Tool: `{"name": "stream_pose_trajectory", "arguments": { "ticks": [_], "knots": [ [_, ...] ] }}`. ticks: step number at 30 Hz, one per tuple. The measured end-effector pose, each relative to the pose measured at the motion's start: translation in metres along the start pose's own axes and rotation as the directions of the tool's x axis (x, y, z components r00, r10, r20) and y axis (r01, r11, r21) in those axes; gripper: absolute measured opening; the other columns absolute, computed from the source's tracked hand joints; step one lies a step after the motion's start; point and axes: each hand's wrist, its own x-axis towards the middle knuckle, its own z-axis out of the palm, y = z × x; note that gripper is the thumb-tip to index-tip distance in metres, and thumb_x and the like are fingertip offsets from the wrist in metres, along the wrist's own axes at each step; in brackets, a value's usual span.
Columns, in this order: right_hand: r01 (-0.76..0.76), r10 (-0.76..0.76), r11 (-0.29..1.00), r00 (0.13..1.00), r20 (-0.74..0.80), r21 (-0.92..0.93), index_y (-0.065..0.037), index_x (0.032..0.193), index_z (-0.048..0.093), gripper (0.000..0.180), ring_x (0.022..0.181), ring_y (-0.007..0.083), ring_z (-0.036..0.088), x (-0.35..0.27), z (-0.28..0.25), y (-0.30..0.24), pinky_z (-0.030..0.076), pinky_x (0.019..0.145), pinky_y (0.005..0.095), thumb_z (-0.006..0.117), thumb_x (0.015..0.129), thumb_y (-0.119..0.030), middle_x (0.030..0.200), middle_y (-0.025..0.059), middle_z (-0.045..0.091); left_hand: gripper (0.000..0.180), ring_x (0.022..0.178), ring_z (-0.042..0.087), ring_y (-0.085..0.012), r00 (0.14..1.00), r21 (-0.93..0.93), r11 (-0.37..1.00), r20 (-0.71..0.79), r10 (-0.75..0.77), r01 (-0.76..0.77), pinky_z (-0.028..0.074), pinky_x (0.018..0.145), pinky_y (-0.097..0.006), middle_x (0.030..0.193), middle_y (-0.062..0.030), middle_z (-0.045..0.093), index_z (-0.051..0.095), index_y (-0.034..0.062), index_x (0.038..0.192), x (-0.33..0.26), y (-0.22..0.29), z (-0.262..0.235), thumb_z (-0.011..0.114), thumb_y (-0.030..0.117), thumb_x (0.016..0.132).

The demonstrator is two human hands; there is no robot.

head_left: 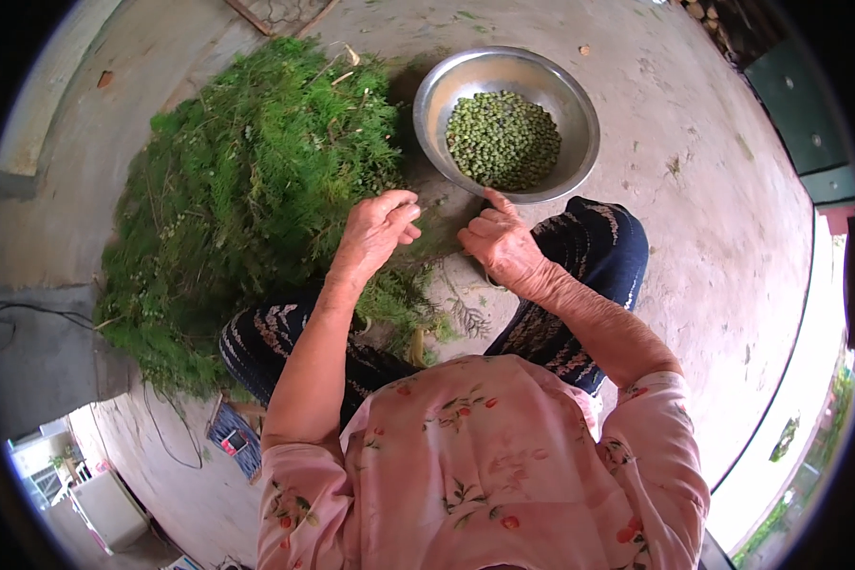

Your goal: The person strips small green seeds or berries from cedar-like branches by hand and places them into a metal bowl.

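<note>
Left hand [375,231] fingers pinched shut on thin green sprig [426,206], big heap of feathery greens [247,190] right behind it. Right hand [501,242] loosely curled, holding anything? can't tell (thumb near rim). Metal bowl [579,104] of small green pods [503,139] just beyond

You have one metal bowl [506,122] before you, filled with small green seeds [503,139] too many to count, one big heap of green sprigs [247,199], and two hands: left hand [375,231], right hand [501,242].

Concrete floor [693,218] under greenery heap [247,190], metal bowl [579,104]
</note>
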Motion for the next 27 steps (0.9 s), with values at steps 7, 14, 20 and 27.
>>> {"name": "stream_pose_trajectory", "arguments": {
  "ticks": [7,14,20,27],
  "knots": [
    [-0.045,0.043,0.998,0.998,0.051,0.035,-0.007,0.076,0.055,0.016,0.070,0.0198,0.050,-0.006,0.003,-0.007,0.030,0.098,0.0458,0.054,0.060,-0.005,0.064,0.0030,0.042,0.027,0.074,0.058,-0.0156,0.999,-0.054,0.998,0.025,0.039,-0.038,0.049,0.067,-0.028,0.086,-0.0108,0.058,0.055,-0.0026,0.108,0.009,-0.001,0.012,0.053,0.010,0.084],
    [-0.059,0.059,0.998,0.997,0.046,0.007,-0.006,0.076,0.056,0.017,0.070,0.0197,0.051,-0.010,-0.004,-0.004,0.031,0.097,0.0469,0.054,0.060,-0.006,0.065,0.0029,0.043,0.018,0.057,0.059,-0.0130,0.990,-0.007,0.998,-0.130,-0.061,0.060,0.049,0.053,-0.023,0.082,-0.0099,0.063,0.061,-0.0025,0.094,0.014,0.014,0.017,0.057,0.004,0.078],
    [-0.077,0.077,0.997,0.997,0.024,0.015,-0.007,0.078,0.055,0.019,0.069,0.0199,0.050,-0.014,-0.009,0.002,0.034,0.094,0.0441,0.056,0.060,-0.007,0.066,0.0028,0.042,0.016,0.043,0.047,-0.0071,0.982,-0.326,0.943,-0.152,-0.116,0.062,0.037,0.037,-0.019,0.062,-0.0044,0.055,0.061,-0.0022,0.091,0.026,0.015,0.016,0.058,0.009,0.080],
    [-0.100,0.099,0.994,0.995,0.015,0.042,-0.005,0.077,0.055,0.020,0.069,0.0227,0.051,-0.018,-0.012,0.003,0.038,0.088,0.0416,0.056,0.057,-0.009,0.068,0.0048,0.044,0.012,0.049,0.036,-0.0008,0.960,-0.257,0.965,-0.254,-0.119,0.051,0.026,0.041,-0.016,0.060,0.0074,0.045,0.062,0.0000,0.087,0.044,0.025,0.036,0.055,0.003,0.078]
  ]
}}
